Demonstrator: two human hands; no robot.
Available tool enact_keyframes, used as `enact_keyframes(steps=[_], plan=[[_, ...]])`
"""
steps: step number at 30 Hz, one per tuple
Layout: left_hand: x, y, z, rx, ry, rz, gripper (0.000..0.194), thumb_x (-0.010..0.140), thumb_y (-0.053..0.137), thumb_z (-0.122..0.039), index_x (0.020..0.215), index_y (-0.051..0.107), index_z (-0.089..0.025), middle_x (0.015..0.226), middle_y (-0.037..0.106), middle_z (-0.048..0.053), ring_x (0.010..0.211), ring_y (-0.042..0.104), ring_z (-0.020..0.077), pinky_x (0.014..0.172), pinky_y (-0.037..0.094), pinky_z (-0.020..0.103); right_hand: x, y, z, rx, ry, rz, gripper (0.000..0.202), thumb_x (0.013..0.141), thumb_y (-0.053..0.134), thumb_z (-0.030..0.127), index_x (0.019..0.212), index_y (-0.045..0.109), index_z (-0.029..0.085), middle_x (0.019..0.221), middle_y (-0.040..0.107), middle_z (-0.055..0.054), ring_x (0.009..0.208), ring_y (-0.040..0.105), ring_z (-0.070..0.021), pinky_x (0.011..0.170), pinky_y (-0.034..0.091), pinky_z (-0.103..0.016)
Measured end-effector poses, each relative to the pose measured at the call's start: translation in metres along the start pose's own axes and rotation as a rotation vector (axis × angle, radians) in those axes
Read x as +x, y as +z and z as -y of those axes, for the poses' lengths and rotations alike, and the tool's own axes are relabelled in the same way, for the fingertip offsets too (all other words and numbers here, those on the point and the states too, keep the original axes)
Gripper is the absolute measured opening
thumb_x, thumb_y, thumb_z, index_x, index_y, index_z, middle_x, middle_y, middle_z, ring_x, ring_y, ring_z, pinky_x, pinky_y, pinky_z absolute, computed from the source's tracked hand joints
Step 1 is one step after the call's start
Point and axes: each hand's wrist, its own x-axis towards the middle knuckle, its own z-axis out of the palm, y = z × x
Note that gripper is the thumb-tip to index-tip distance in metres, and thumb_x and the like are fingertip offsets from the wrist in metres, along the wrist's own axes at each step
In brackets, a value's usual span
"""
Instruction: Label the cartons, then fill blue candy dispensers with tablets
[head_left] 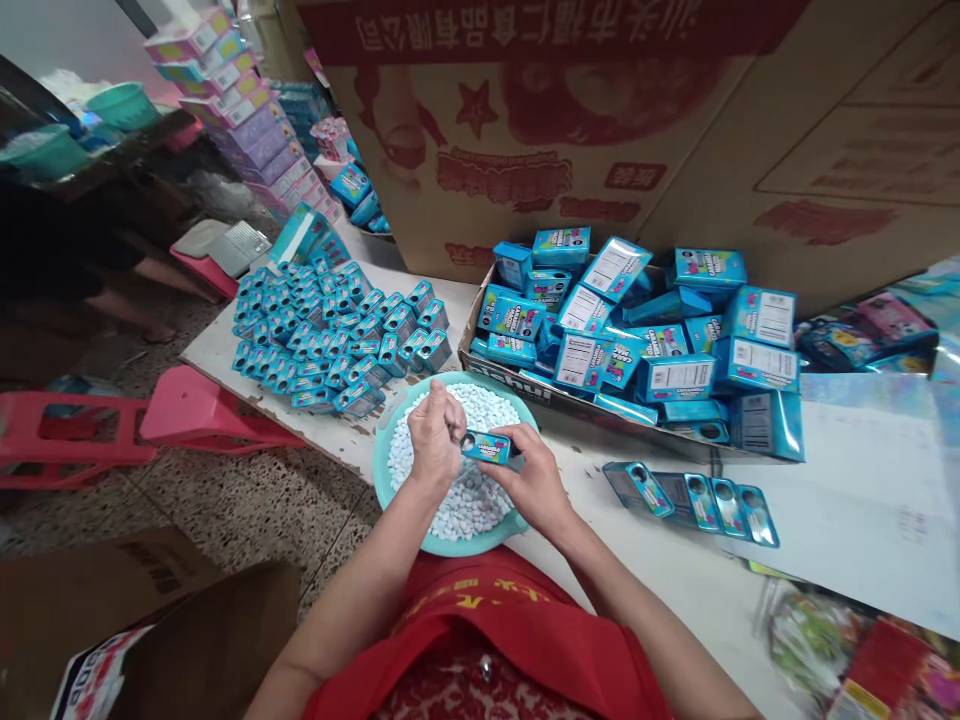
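Note:
Over a turquoise basin [383, 455] full of small white candies [459, 510], my right hand [536, 480] grips a small blue tin [487, 447] by its right end, with the labelled side up. Close to the tin's left end, which has a round opening, is my left hand [436, 435], its fingers curled in and the thumb raised. Whatever those curled fingers hold is hidden. Many similar blue tins [330, 335] stand packed together left of the basin, and a short row of tins [694, 500] lies to the right.
An open carton [555, 405] heaped with blue packs sits behind the basin, against a large cardboard box [570, 130]. Red stools [202, 410] are at the left. Stacked pink and purple boxes [255, 130] rise behind. A person's legs [157, 275] show at far left.

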Motion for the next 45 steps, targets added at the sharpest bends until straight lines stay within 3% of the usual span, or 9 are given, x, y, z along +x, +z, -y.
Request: enact_keyframes(steps=[5,10,13,18,22,28,32,38,45], plan=[[0.018,-0.022,0.001,0.227,0.045,-0.018,0.055,0.078,0.050,-0.062,0.049,0.034,-0.019,0.042,0.033,-0.005,0.036,0.031,0.0064,0.038,0.023,0.020,-0.008,-0.016,-0.010,0.158,0.049,-0.061,0.034,0.064,0.078,0.032,0.093,0.065,0.023,0.091,0.060,-0.003,0.088,0.058,-0.0203,0.078,0.047,-0.034],[0.042,-0.070,0.033,1.353,0.190,0.313,0.036,0.078,0.054,-0.050,0.085,0.066,-0.017,0.089,0.067,0.010,0.090,0.060,0.0260,0.081,0.045,0.036,-0.054,-0.070,-0.038,0.064,0.174,-0.327,0.037,0.064,0.077,0.039,0.095,0.066,0.023,0.096,0.060,-0.005,0.093,0.057,-0.0219,0.082,0.047,-0.037],[0.040,-0.081,0.056,1.792,0.250,0.369,0.050,0.084,0.047,-0.046,0.123,0.055,-0.016,0.131,0.051,0.016,0.119,0.044,0.0353,0.096,0.035,0.050,-0.104,-0.101,-0.063,-0.049,0.327,-0.503,0.038,0.063,0.076,0.042,0.094,0.065,0.021,0.095,0.060,-0.006,0.091,0.058,-0.0237,0.075,0.050,-0.037],[0.033,-0.068,0.076,1.972,0.118,0.318,0.062,0.084,0.038,-0.058,0.130,0.048,-0.018,0.134,0.042,0.020,0.119,0.039,0.0395,0.093,0.034,0.054,-0.176,-0.126,-0.121,-0.164,0.557,-0.725,0.046,0.059,0.073,0.050,0.091,0.060,0.019,0.087,0.059,-0.006,0.081,0.059,-0.0251,0.069,0.052,-0.041],[0.033,-0.057,0.077,1.939,-0.014,0.384,0.068,0.081,0.037,-0.064,0.126,0.048,-0.016,0.119,0.050,0.021,0.112,0.047,0.0381,0.088,0.038,0.048,-0.189,-0.129,-0.151,-0.297,0.629,-0.919,0.053,0.060,0.067,0.059,0.092,0.055,0.018,0.090,0.055,-0.011,0.085,0.055,-0.0303,0.072,0.050,-0.048],[0.025,-0.056,0.078,1.842,-0.081,0.423,0.057,0.084,0.035,-0.059,0.118,0.052,-0.016,0.114,0.054,0.018,0.103,0.055,0.0348,0.081,0.042,0.043,-0.146,-0.121,-0.105,-0.781,0.220,-0.995,0.057,0.074,0.064,0.048,0.116,0.045,0.013,0.113,0.048,-0.024,0.116,0.039,-0.0393,0.095,0.030,-0.062],[0.026,-0.060,0.082,1.714,-0.020,0.368,0.040,0.082,0.043,-0.047,0.105,0.059,-0.019,0.110,0.060,0.013,0.103,0.057,0.0313,0.084,0.043,0.039,-0.054,-0.118,-0.063,-0.641,-0.059,-0.772,0.046,0.081,0.060,0.039,0.119,0.045,0.018,0.112,0.051,-0.016,0.112,0.046,-0.0304,0.095,0.037,-0.052],[0.033,-0.068,0.077,1.251,-0.126,0.224,0.018,0.064,0.062,-0.035,0.075,0.063,-0.021,0.070,0.064,0.003,0.079,0.060,0.0249,0.073,0.044,0.032,0.104,-0.119,-0.058,-0.526,0.149,-0.590,0.057,0.063,0.072,0.049,0.103,0.054,0.013,0.111,0.053,-0.019,0.112,0.043,-0.0346,0.093,0.034,-0.054],[0.027,-0.076,0.058,0.371,-0.428,0.070,0.035,0.059,0.070,-0.042,0.080,0.056,-0.017,0.066,0.061,0.000,0.053,0.056,0.0123,0.042,0.034,0.018,0.094,-0.103,-0.057,-0.123,0.053,-0.451,0.041,0.060,0.074,0.043,0.088,0.055,0.018,0.083,0.061,-0.002,0.078,0.056,-0.0196,0.077,0.047,-0.038]])
